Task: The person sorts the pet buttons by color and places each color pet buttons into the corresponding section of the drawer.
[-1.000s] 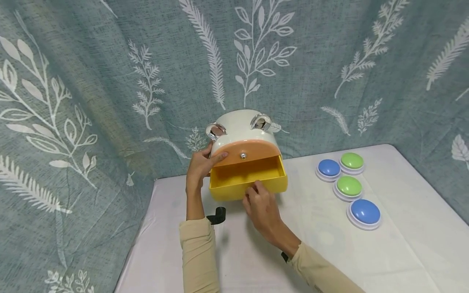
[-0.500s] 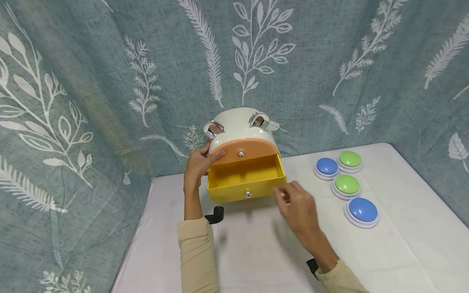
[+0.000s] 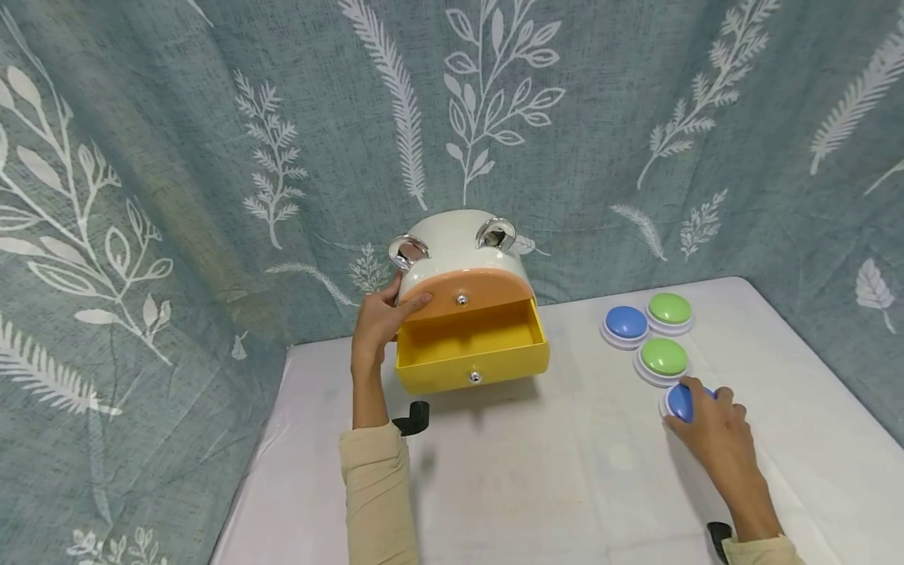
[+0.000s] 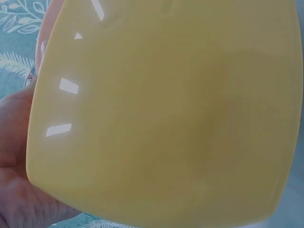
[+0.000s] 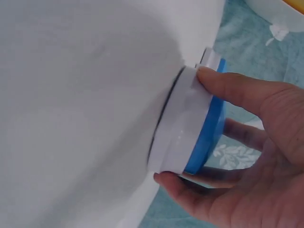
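Observation:
A small duck-faced drawer box [image 3: 452,242] with a white top and orange upper front stands at the back of the table. Its yellow drawer [image 3: 438,378] is pulled out, and no contents show inside. My left hand [image 3: 377,322] grips the box's left side, thumb on the orange front. In the left wrist view the drawer's yellow underside [image 4: 161,114] fills most of the picture. Far to the right, my right hand [image 3: 720,439] holds a blue dome push button [image 3: 681,402]. The right wrist view shows thumb and fingers around the white base [image 5: 178,123] of that button.
Behind the held button sit a green push button [image 3: 665,357], a second blue one [image 3: 626,322] and another green one [image 3: 670,308]. A leaf-patterned curtain [image 3: 318,157] hangs close behind the white-covered table [image 3: 523,479].
My right hand has left the yellow drawer's front knob, moved right across the table and taken hold of the nearest blue button. The left hand keeps its grip on the box.

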Motion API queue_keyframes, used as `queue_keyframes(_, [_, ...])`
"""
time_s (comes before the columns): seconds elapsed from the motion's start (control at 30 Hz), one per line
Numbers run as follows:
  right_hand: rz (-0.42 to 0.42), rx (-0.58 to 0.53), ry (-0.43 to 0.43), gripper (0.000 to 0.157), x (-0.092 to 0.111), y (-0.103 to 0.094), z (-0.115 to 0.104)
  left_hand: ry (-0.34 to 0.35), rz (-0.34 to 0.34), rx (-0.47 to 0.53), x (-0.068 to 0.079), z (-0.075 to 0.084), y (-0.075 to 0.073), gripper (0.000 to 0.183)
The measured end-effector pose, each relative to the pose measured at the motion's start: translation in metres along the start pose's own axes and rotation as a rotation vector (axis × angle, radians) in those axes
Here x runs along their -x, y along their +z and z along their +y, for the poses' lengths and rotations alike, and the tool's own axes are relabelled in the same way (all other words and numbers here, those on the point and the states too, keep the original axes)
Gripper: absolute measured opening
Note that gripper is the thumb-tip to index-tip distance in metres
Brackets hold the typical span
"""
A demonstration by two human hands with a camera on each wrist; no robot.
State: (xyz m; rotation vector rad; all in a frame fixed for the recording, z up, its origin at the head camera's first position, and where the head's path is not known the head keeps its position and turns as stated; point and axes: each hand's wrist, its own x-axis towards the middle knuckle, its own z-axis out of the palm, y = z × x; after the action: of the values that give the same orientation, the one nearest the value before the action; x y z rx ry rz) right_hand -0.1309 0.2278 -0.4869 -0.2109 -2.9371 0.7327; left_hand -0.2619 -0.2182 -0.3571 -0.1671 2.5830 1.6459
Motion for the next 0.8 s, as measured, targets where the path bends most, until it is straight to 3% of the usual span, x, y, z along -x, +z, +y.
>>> queue_keyframes(0.53, [0.175, -0.081, -0.059, 0.061, 0.004, 0.005, -0.005, -0.005, 0.007, -0.004, -0.001, -0.001, 0.000, 0.087])
queue_keyframes(0.8, [0.279, -0.120, -0.146, 0.058, 0.000, -0.016, -0.037, 0.000, 0.009, -0.011, 0.001, -0.001, -0.002, 0.087])
